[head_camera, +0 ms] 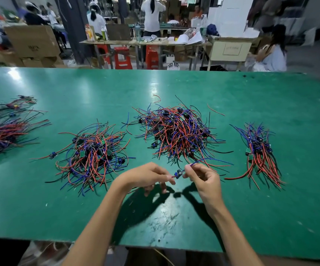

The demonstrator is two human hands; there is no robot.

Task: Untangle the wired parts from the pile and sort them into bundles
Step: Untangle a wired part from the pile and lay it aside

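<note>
One small wired part, a dark component with red and blue leads, hangs between my hands just above the green table. My left hand pinches its wires on the left side. My right hand pinches the blue and red wires on its right side. Straight behind them lies the big tangled pile. A second loose heap lies to the left. At the right, a tidy bundle has its wires laid parallel. More bundles sit at the far left edge.
The table's near edge runs close under my forearms. Loose red wire scraps lie behind the big pile. Beyond the table are red stools, cardboard boxes, work tables and several people.
</note>
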